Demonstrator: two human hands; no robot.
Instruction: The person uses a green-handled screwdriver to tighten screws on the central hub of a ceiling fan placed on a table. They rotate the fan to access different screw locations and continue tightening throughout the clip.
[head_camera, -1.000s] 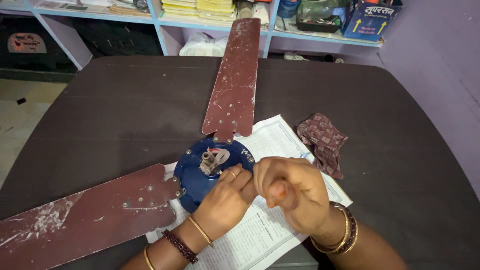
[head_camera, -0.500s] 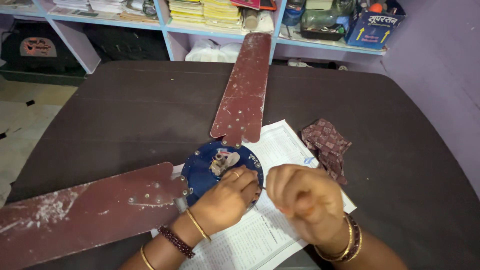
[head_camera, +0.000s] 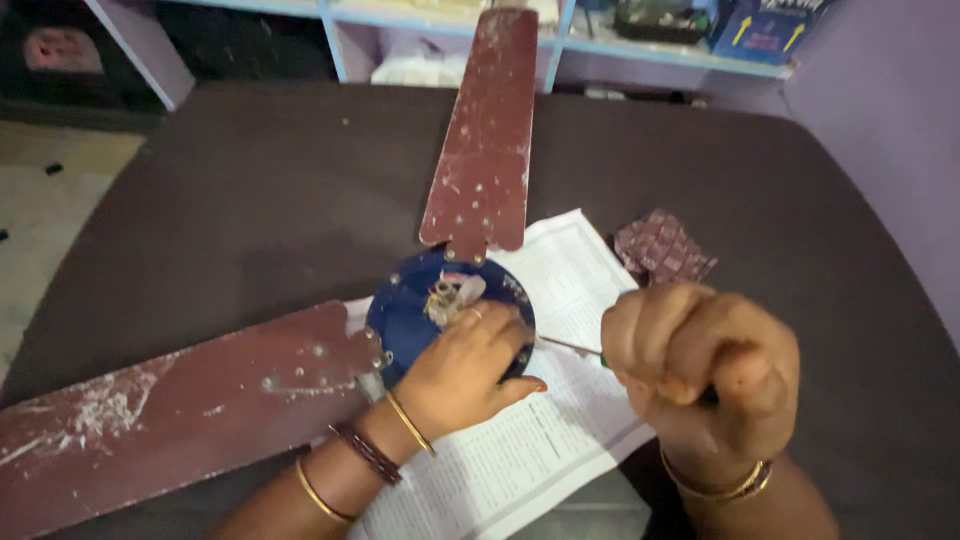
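A ceiling fan lies on a dark table (head_camera: 250, 200), with a round blue motor hub (head_camera: 410, 305) and two dusty maroon blades, one (head_camera: 485, 130) pointing away and one (head_camera: 170, 405) to the left. My left hand (head_camera: 465, 365) rests flat on the hub's near right side, fingers spread over it. My right hand (head_camera: 700, 360) is closed in a fist around a screwdriver; its thin metal shaft (head_camera: 570, 346) points left toward the hub's edge. The handle is hidden inside the fist.
A printed sheet of paper (head_camera: 520, 450) lies under the hub and my hands. A folded maroon patterned cloth (head_camera: 662, 245) sits to the right. Blue shelves (head_camera: 600, 40) with boxes stand behind the table, a purple wall (head_camera: 890, 120) at the right.
My right hand has shifted right and closer to the camera, and the screwdriver shaft now shows. My left hand stays on the hub. The view has tilted slightly.
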